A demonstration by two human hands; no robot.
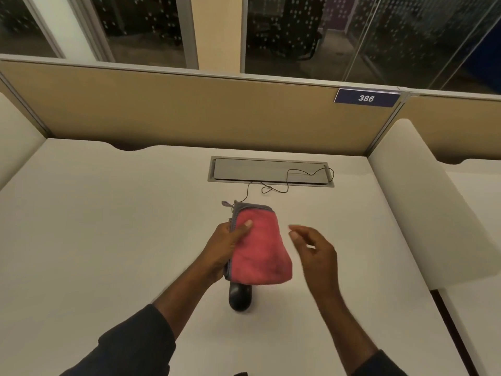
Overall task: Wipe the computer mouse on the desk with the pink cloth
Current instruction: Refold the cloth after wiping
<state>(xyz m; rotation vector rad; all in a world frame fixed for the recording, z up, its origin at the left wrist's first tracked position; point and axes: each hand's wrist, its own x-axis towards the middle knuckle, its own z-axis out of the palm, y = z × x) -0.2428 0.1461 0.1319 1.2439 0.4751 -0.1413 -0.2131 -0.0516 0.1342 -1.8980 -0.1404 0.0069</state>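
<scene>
Head view: left hand (221,246) holds the folded pink cloth with grey trim (257,248) over the black plastic computer mouse (240,298). Right hand (315,251) hangs loose beside it, holding nothing.

Left hand (226,245) grips pink cloth (257,248); right hand (315,249) free, fingers (294,234) loosely extended.
</scene>
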